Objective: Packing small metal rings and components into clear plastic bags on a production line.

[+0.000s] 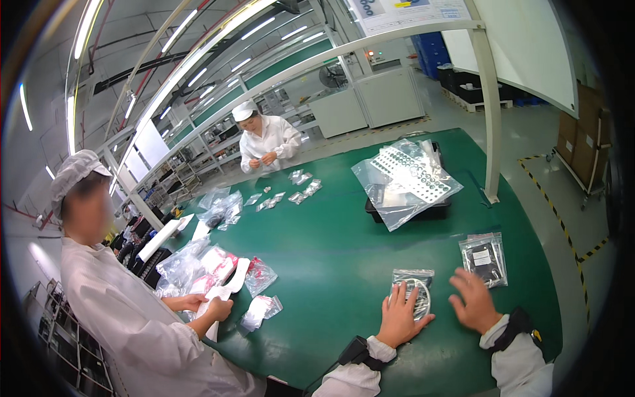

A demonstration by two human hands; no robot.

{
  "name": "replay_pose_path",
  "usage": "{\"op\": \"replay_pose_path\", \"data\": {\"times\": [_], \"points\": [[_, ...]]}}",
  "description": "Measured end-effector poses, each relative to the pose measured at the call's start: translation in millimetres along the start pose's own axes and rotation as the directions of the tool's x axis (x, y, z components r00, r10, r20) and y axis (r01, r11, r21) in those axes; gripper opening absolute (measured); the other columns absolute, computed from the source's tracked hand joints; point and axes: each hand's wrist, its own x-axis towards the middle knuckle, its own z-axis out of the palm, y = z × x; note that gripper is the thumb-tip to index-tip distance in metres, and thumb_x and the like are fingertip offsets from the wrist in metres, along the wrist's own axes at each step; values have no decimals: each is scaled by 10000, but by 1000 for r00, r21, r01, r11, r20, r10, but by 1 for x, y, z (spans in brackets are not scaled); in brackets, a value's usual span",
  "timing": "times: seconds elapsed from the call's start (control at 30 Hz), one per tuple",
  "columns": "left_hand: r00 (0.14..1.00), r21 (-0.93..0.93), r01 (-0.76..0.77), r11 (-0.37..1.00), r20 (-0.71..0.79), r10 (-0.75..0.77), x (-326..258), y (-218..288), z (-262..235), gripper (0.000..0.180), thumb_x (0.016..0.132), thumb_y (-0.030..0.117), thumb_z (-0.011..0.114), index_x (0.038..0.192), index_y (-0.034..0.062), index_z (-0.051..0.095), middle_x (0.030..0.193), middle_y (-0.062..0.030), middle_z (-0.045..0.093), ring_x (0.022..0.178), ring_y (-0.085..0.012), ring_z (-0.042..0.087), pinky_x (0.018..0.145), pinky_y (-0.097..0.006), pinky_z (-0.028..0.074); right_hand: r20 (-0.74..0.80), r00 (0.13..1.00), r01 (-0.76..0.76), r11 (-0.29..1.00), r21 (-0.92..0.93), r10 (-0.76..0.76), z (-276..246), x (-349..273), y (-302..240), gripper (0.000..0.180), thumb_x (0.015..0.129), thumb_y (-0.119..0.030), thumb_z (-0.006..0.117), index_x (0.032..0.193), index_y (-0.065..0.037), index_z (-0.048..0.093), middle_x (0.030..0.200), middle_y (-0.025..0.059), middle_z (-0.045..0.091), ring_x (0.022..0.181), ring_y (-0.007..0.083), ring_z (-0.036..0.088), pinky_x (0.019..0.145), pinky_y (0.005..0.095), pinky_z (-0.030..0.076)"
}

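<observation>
My left hand [399, 317] lies flat on the green table [344, 245], its fingers pressing the left side of a small clear bag [416, 289] that holds a coiled light cable. My right hand [473, 301] hovers just right of that bag, fingers spread and holding nothing. A second clear bag with a dark part and a white label [485, 258] lies a little beyond my right hand. Both my sleeves are white with dark wrist bands.
A black tray [423, 210] under a big clear bag with a perforated white sheet [408, 177] sits mid-table. A person at left [126, 311] handles white strips among several bags. Another person [266, 140] works at the far end. A white post [488, 112] stands at right.
</observation>
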Motion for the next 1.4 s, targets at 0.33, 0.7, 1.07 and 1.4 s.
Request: {"op": "replay_pose_path", "data": {"times": [0.33,0.7,1.07,1.4], "points": [[999,-61,-41,997,-30,39,-4,-1,7,789,873,520,689,1491,93,446,1577,-260,328,1480,-469,271,1134,-615,259,356,924,91,984,153,-141,19,-12,-13,483,837,-219,757,1285,-92,628,1397,192,531,1212,392,563,1017,471,463],[999,-45,-39,998,-9,39,-5,-1,4,790,882,514,692,1486,74,436,1579,-262,319,1478,-462,272,1133,-612,259,362,925,47,982,182,-111,21,-12,-11,449,846,-208,750,1269,-104,642,1396,170,540,1228,374,558,1027,468,454],[999,-52,-33,998,20,34,-5,-1,2,832,877,577,680,1506,87,439,1587,-253,311,1485,-464,260,1148,-604,235,356,930,23,981,193,-92,19,-11,-12,418,845,-182,750,1245,-103,657,1379,161,551,1223,363,563,1022,457,459],[999,-53,-32,998,26,33,-5,-1,2,833,872,572,688,1499,81,444,1587,-257,308,1485,-466,259,1149,-607,232,351,932,18,979,202,-90,18,-11,-13,410,845,-179,749,1238,-101,661,1370,159,553,1218,362,565,1018,459,462]]}}
